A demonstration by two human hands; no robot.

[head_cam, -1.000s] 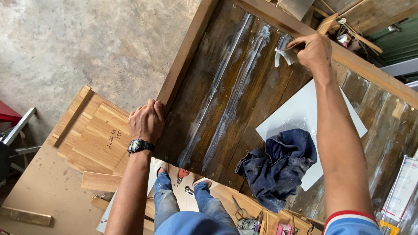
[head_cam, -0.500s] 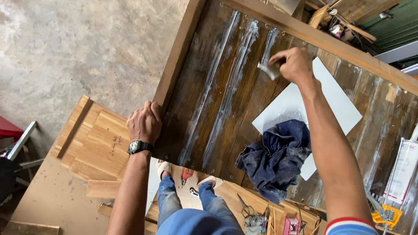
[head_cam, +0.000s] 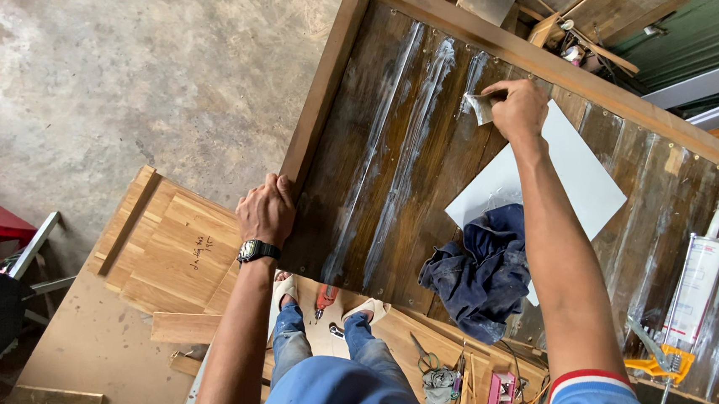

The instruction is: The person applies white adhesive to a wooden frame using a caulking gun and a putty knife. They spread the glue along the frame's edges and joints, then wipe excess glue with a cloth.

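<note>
Right hand (head_cam: 516, 109) has slid nearer, fist hiding most of its scraper (head_cam: 480, 107).

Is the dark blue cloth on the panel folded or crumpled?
Crumpled. The dark blue cloth lies bunched in loose folds, partly on the white sheet, apart from both hands.

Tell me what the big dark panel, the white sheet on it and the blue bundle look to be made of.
Dark panel: wooden boards, stained brown, by the grain and seams; pale streaks run along the seams. White sheet: flat, thin and matte, probably paper or card. Blue bundle: crumpled soft cloth, folds showing. The right hand presses a small scraper, seemingly metal, on the panel.
</note>
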